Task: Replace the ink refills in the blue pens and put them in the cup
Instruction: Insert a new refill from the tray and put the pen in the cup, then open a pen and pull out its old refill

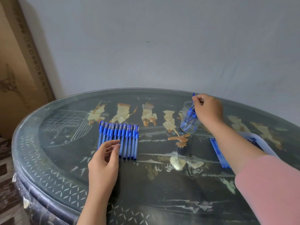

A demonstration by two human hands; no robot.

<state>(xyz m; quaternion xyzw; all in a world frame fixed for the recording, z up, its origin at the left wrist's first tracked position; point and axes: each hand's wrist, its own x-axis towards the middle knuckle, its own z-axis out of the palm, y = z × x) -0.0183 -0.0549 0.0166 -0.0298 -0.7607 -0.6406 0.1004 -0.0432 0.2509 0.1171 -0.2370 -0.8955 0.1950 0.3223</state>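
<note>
Several capped blue pens (128, 140) lie side by side in a row on the round table, left of centre. My left hand (105, 158) hovers over the near left end of that row, fingers apart, holding nothing. A clear glass cup (186, 125) stands at the back right with a few blue pens inside. My right hand (208, 108) is at the cup's rim, fingers pinched on the top of a blue pen (193, 99) that stands partly inside the cup. A bundle of blue refills (218, 151) lies on the table, partly hidden under my right forearm.
The dark round table (146, 184) has a glass top with inlaid figures. A white tray (259, 142) sits at the right edge behind my forearm. A large cardboard box (19, 65) leans against the wall at the left.
</note>
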